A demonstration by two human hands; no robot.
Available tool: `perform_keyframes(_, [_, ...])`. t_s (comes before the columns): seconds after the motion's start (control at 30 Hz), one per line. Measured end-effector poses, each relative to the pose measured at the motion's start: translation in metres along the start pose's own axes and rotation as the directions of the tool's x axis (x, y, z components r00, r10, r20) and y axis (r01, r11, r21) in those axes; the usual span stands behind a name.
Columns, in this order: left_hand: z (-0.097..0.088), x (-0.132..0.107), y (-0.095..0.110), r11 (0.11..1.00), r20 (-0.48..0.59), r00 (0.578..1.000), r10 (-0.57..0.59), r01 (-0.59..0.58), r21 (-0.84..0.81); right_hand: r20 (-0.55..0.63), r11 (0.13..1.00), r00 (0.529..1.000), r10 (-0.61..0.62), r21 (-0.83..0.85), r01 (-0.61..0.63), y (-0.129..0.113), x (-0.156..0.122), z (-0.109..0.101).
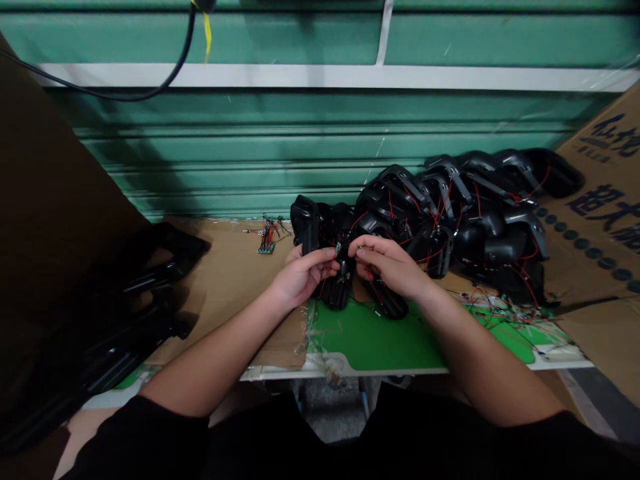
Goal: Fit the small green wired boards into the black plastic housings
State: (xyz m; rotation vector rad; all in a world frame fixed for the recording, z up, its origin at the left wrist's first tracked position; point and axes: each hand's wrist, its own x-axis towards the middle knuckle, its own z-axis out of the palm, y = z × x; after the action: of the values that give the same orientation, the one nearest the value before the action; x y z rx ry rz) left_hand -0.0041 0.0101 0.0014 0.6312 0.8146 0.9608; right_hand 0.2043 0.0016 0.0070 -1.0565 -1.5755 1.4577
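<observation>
My left hand (305, 272) and my right hand (387, 263) meet above the green mat (380, 343), fingers pinched together. Between their fingertips sits a small green circuit board (339, 249) with thin red wires. Under the hands lie black plastic housing halves (340, 290), one upright and one (387, 303) slanting right on the mat. My left fingers press against the left housing half while pinching the board.
A heap of black housings with red wires (465, 213) fills the bench's back right. Another small wired board (267, 243) lies on brown cardboard (230, 280). Black parts (165, 267) lie stacked at left. A printed carton (605, 220) stands right. A green shutter wall (250, 153) is behind.
</observation>
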Motion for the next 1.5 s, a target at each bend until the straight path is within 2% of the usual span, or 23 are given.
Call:
perform_keyframes(0.2, [0.006,-0.004,-0.003,0.999,-0.033,0.999,0.027,-0.026,0.034,-0.142,0.985,0.976,-0.166,-0.064,0.158,-0.002,-0.002,0.010])
perform_keyframes(0.47, [0.002,-0.004,-0.010,0.986,0.027,0.998,0.063,-0.067,0.155,-0.176,0.971,0.957,-0.229,-0.110,0.212,-0.001,-0.003,0.014])
perform_keyframes(0.57, [0.001,-0.003,-0.007,0.986,0.036,0.993,0.113,-0.116,0.120,-0.201,0.970,0.951,-0.233,-0.119,0.213,-0.003,-0.004,0.011])
perform_keyframes(0.73, [0.002,0.000,-0.003,0.988,-0.050,0.990,0.130,-0.126,0.087,-0.195,0.982,0.963,-0.187,-0.056,0.180,-0.007,-0.006,0.006])
perform_keyframes(0.9, [0.004,0.000,-0.009,0.981,0.023,0.990,0.136,-0.138,0.133,-0.204,0.986,0.964,-0.169,-0.026,0.167,-0.005,-0.006,0.005])
perform_keyframes(1.03, [0.004,0.001,-0.014,0.983,0.061,0.990,0.130,-0.137,0.123,-0.273,0.978,0.940,-0.206,-0.022,0.208,-0.006,-0.004,0.007])
perform_keyframes(1.13, [0.004,0.000,-0.016,0.986,0.107,0.991,0.084,-0.098,0.135,-0.323,0.969,0.913,-0.248,-0.067,0.239,-0.006,-0.003,0.010])
perform_keyframes(1.33, [0.006,-0.005,-0.018,0.968,0.058,0.989,0.137,-0.146,0.204,-0.384,0.953,0.876,-0.293,-0.188,0.237,0.000,-0.002,0.016])
perform_keyframes(1.5, [0.010,-0.009,-0.018,0.964,0.094,0.987,0.129,-0.147,0.223,-0.397,0.940,0.858,-0.327,-0.230,0.251,0.007,-0.001,0.019])
